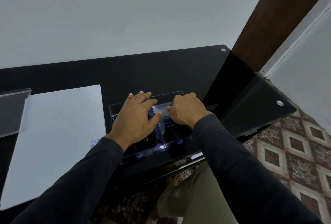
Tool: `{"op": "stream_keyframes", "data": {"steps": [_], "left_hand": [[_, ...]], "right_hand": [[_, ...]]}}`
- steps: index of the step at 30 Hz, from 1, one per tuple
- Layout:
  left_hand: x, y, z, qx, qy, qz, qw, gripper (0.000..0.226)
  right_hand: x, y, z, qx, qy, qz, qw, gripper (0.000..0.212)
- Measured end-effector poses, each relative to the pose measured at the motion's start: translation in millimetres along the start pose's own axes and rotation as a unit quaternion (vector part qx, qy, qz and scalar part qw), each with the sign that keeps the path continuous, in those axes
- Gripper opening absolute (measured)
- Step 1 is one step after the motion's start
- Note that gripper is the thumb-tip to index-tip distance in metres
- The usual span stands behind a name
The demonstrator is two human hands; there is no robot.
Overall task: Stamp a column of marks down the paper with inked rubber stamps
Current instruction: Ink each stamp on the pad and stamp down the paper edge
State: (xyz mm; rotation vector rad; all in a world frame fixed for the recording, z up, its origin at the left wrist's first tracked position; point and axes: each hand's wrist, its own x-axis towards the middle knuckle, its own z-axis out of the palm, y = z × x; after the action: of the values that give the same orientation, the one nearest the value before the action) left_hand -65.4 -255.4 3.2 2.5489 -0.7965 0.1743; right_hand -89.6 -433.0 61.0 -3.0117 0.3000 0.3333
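Hands are both hovering over the clear box [143,150] on the desk [161,69]; left hand [137,116] is lying spread open on it, right hand [186,110] is curling around something dark, can't tell what. Paper [59,134] is lying off to the left, long side running away from me, so left hand's nearer

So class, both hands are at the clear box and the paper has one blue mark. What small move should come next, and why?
Probably lift a stamp out: the right hand is curled inside the clear box, the left hand rests spread on it, and the paper lies mostly blank.
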Motion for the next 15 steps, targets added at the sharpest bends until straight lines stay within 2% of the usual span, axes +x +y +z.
{"op": "stream_keyframes", "data": {"steps": [4, 8, 12, 15], "left_hand": [[0, 0, 0, -0.011, 0.003, -0.002, 1.000, 0.054], [1, 0, 0, -0.008, -0.001, -0.004, 1.000, 0.056], [1, 1, 0, 0.000, -0.004, -0.005, 1.000, 0.057], [1, 2, -1, 0.003, -0.010, -0.009, 1.000, 0.058]], "right_hand": [[2, -4, -4, 0.009, -0.016, 0.014, 1.000, 0.021], [0, -3, -1, 0.048, 0.028, 0.028, 0.998, 0.017], [-1, -1, 6, 0.064, 0.099, -0.005, 0.993, 0.009], [-4, -1, 6, 0.054, 0.126, -0.027, 0.990, 0.013]]}}
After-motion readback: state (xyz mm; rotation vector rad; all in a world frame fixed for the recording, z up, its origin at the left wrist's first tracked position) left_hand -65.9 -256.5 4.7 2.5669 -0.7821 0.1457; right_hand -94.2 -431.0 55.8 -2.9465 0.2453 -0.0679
